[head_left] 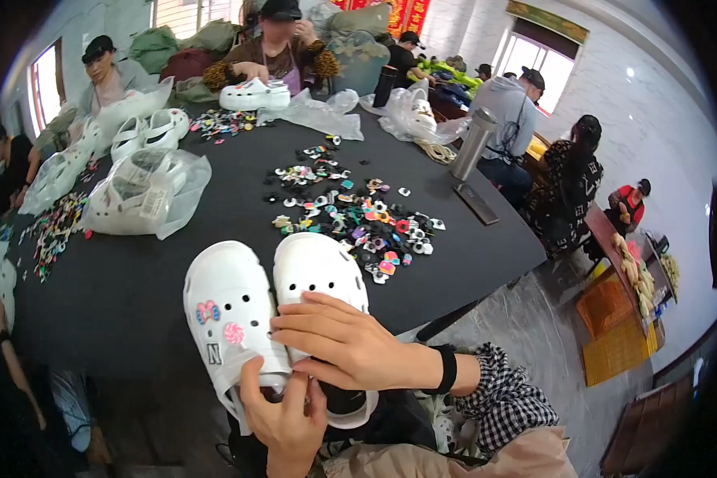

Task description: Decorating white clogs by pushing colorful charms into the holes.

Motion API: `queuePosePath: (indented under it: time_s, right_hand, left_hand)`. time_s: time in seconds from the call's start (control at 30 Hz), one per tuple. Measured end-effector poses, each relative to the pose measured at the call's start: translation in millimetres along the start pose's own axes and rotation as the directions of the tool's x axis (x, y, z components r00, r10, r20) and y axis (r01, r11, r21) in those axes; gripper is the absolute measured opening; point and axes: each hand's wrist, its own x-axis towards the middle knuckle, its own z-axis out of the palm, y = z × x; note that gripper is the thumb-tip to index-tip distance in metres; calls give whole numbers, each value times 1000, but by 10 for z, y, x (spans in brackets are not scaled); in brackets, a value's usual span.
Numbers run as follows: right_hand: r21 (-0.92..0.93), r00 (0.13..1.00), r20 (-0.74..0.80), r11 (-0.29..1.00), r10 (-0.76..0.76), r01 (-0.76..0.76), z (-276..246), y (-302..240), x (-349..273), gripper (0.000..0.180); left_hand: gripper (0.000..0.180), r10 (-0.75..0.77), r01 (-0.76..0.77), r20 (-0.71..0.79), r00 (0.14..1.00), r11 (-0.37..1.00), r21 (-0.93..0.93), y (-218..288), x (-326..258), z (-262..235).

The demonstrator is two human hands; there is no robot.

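Observation:
Two white clogs lie side by side at the near table edge, toes pointing away. The left clog (233, 279) bears a pink-and-blue bow charm (208, 311), a pink swirl candy charm (233, 333) and a black-and-white letter charm (214, 354). On the right clog (317, 259) I see bare holes near the toe. My right hand (358, 342) is closed over its upper, fingers across the top and thumb by the foot opening. My left hand (283, 418) has its fingers bent at the clogs' inner opening edges; some fingertips are hidden, and it grips there.
Loose charms (366, 227) are heaped beyond the clogs. Bagged clogs (147, 191) stand at left, near another charm pile (60, 227). A phone (476, 204) and a steel flask (474, 143) are at right. Across the table a person (279, 56) sits behind a white clog (255, 95).

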Motion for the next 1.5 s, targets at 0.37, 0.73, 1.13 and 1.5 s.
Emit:
queuePosePath:
  time_s: [0.37,0.73,1.13,1.5]
  right_hand:
    - [-126,995,68,989,-75,83,-56,-63,112,47]
    - [332,919,-71,878,387,-344,-506,260,-258,27]
    - [-26,930,-81,932,358,-361,-71,-135,-416,87]
    - [164,846,-397,935,355,-315,227,-218,-429,58]
  left_hand:
    - [29,3,-2,-7,1000,996,90,16,-111,4]
    - [33,-5,4,16,1000,998,57,41,8,-42]
    - [42,-22,26,115,993,999,-33,-1,-19,-85]
    - [44,15,-12,88,996,1000,-27,-15,47,-169]
